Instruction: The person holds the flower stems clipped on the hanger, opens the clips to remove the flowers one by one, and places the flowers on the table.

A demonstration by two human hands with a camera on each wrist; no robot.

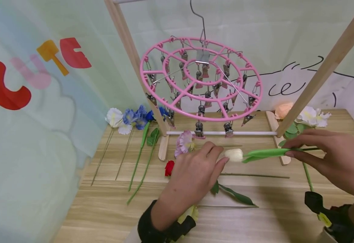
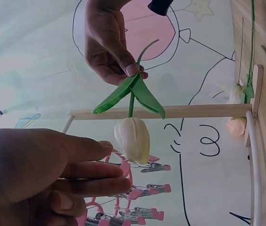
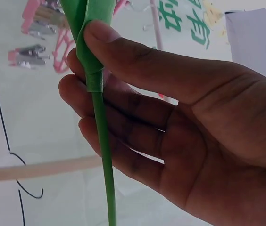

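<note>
Right hand [image 1: 334, 158]: pinched the white tulip [image 1: 234, 155] by its stem — at 3 o'clock.
Left hand [image 1: 195, 172]: fingers straight, tips at the bloom.
Backdrop lettering [image 1: 34, 67]: read "CUTE" — at 10 o'clock.

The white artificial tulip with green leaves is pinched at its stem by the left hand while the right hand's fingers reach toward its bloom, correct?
Hands are swapped. The right hand pinches the white artificial tulip at its stem, and the left hand reaches toward the bloom, as the head view shows.

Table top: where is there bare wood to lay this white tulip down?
Bare table lies front-left, below the blue flowers and their stems. The middle is crowded: red flower, left hand, loose stems. The right hand pinches the white tulip.
</note>
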